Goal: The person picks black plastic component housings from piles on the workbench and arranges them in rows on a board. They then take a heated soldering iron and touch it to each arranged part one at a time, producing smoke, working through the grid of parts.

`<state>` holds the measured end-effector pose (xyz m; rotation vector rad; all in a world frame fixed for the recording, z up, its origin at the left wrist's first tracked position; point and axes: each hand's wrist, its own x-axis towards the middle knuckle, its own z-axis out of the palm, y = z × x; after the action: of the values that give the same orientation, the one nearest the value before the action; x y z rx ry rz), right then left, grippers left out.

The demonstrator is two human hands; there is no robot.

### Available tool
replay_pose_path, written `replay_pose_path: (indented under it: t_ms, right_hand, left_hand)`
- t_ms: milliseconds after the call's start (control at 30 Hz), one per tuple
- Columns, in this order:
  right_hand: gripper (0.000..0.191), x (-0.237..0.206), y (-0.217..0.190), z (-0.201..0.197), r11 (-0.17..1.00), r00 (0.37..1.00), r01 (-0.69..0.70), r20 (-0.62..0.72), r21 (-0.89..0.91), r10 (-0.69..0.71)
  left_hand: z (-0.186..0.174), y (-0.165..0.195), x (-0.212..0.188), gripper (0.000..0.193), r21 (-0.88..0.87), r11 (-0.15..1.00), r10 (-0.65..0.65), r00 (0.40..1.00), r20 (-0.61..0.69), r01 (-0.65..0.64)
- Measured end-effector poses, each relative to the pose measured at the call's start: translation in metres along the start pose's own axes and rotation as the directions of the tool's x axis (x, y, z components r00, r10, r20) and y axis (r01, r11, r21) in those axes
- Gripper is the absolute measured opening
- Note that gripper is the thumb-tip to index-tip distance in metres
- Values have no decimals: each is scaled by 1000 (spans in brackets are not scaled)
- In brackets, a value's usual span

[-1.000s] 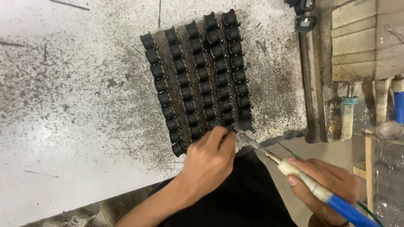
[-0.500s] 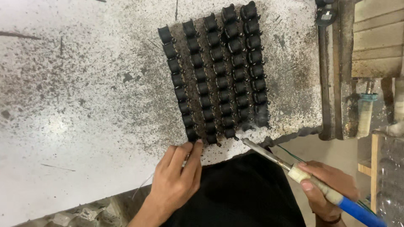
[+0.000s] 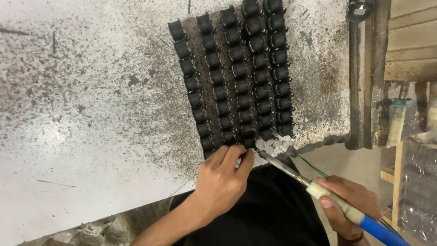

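Observation:
Several rows of small black coil-like parts (image 3: 236, 75) lie side by side on a speckled white table (image 3: 82, 114). My left hand (image 3: 223, 180) rests at the near end of the rows, fingertips pinched beside the last parts; a thin wire (image 3: 182, 186) trails from under it. My right hand (image 3: 350, 205) grips a soldering iron (image 3: 318, 189) with a blue handle and taped collar. Its metal tip points at the nearest parts, close to my left fingertips.
A rusty metal rail (image 3: 364, 77) runs along the table's right edge, with wooden planks (image 3: 409, 41) beyond it. A green wire (image 3: 314, 167) hangs below the table edge. Black cloth (image 3: 268, 214) covers my lap. A pale tube (image 3: 396, 120) stands at right.
My left hand has moved up and right from the table edge to the near end of the rows. The iron's tip has come in closer to the fingertips.

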<state>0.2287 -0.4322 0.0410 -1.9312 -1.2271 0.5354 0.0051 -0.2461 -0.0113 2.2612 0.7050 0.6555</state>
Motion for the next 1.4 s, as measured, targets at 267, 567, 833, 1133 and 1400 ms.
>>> replay_pose_path:
  t_ms: [267, 567, 833, 1133, 1400]
  right_hand:
    - [32, 5, -30, 5, 981, 998, 52, 56, -187, -42]
    - [36, 29, -42, -8, 982, 991, -116, 47, -150, 124]
    - [50, 0, 16, 12, 979, 983, -70, -153, 190, 100]
    - [52, 4, 5, 3, 984, 978, -176, -118, -27, 172]
    - [48, -1, 15, 1, 979, 981, -118, -135, 168, 142]
  left_hand:
    - [21, -1, -6, 32, -18, 1000, 0, 999, 33, 1]
    - [-58, 16, 8, 25, 132, 981, -101, 953, -287, 144]
    - [7, -13, -41, 28, 207, 978, 3, 994, -108, 20]
    - [-50, 3, -22, 32, -48, 995, -92, 969, -229, 83]
    - [-94, -44, -50, 37, 581, 554, -203, 774, -600, 596]
